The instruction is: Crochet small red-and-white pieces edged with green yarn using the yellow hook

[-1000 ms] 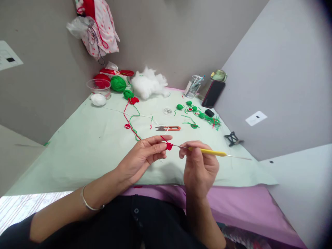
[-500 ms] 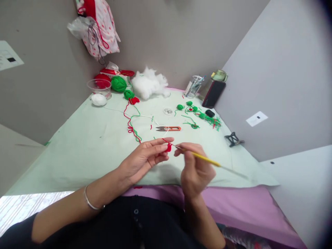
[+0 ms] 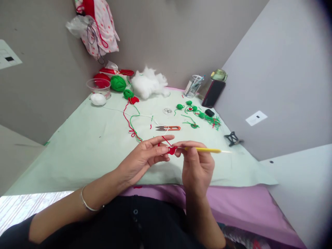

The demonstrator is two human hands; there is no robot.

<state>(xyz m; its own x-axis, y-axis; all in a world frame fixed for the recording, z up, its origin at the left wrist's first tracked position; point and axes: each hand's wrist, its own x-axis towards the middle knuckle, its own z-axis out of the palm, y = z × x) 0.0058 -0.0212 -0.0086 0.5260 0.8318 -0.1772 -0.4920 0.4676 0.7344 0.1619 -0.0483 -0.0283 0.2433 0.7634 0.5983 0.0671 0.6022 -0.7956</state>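
Between thumb and fingers, my left hand (image 3: 148, 154) pinches a small red crochet piece (image 3: 172, 150). Red yarn (image 3: 166, 139) runs over its raised index finger down to the piece. My right hand (image 3: 197, 166) grips a crochet hook (image 3: 203, 149) with a yellow handle, held nearly level. The hook's thin metal end points left and meets the red piece; its very tip is hidden in the stitches. Just beyond my hands lie orange-handled thread snips (image 3: 168, 128). A strand of red and green yarn (image 3: 133, 133) trails on the table towards my left hand.
On the green tablecloth (image 3: 85, 152), white stuffing (image 3: 149, 83), green yarn balls (image 3: 118, 83) and a clear tub (image 3: 98, 86) stand at the back left. Small green crocheted balls (image 3: 194, 108) lie right. A phone (image 3: 213, 94) leans on a bottle beside a pen cup (image 3: 193, 86).
The hook has swung from a slant to nearly level, its tip now at the red piece. The red piece has shifted slightly right, and the yarn over my left index finger shows longer.
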